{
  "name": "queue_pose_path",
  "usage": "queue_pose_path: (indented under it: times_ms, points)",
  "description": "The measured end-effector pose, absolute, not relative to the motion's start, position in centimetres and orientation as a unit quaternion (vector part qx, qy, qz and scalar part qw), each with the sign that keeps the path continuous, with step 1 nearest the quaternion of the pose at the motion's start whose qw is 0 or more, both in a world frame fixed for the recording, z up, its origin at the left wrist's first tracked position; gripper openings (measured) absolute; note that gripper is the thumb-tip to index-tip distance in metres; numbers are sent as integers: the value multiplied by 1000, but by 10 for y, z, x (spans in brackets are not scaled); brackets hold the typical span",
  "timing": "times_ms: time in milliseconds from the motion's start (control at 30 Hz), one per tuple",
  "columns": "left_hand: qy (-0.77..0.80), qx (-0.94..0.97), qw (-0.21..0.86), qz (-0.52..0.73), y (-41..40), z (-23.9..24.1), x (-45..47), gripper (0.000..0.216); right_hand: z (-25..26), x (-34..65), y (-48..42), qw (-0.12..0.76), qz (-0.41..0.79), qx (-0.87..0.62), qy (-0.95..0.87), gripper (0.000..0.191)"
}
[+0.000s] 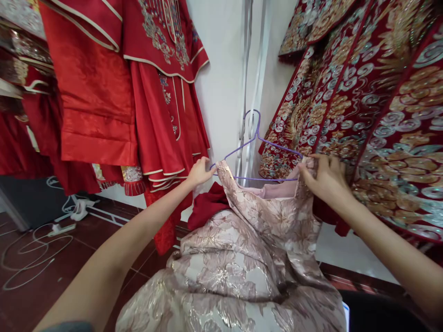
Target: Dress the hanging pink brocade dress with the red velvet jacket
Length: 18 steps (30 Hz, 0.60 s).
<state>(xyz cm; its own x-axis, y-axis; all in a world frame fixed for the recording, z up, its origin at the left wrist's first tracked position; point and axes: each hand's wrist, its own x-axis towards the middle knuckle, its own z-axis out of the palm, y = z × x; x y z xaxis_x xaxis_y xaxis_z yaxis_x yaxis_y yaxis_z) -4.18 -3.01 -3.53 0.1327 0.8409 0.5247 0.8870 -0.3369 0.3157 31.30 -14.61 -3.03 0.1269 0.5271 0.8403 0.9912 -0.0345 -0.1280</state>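
A pale pink dress (228, 272) with a metallic floral pattern hangs by its shoulder straps on a thin purple hanger (258, 134). Its skirt bunches up toward me in the lower middle of the head view. My left hand (201, 172) is closed at the hanger's left end, beside the left strap (224, 171). On the other side, my right hand (327, 177) pinches the right strap at the hanger's right end, thumb in front and fingers curled behind. The pink lining (277, 190) shows at the neckline. Behind the dress lies dark red cloth (210, 205).
Red garments (162, 120) hang at the left, and dark red embroidered garments (346, 101) hang at the right. White vertical straps (254, 69) run down the wall behind the hanger. A white cable (34, 251) and a power strip (61, 229) lie on the tiled floor.
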Motion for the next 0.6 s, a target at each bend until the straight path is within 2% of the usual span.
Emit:
queue_pose_path:
  times_ms: [133, 300, 467, 600]
  points:
    - [-572, -785, 30, -237, -33, -20, 0, 57, -36, 293, -150, 338, -373, -674, -540, 58]
    - [-610, -765, 70, -192, -40, -18, 19, 45, -26, 284, -160, 235, -388, -714, -533, 39]
    - [-620, -753, 85, -203, -38, -12, 3, 42, -10, 287, -164, 189, -336, -739, -553, 36]
    - [-656, -720, 36, -223, -24, 8, -13, 31, 13, 307, -161, 209, -253, -775, -540, 39]
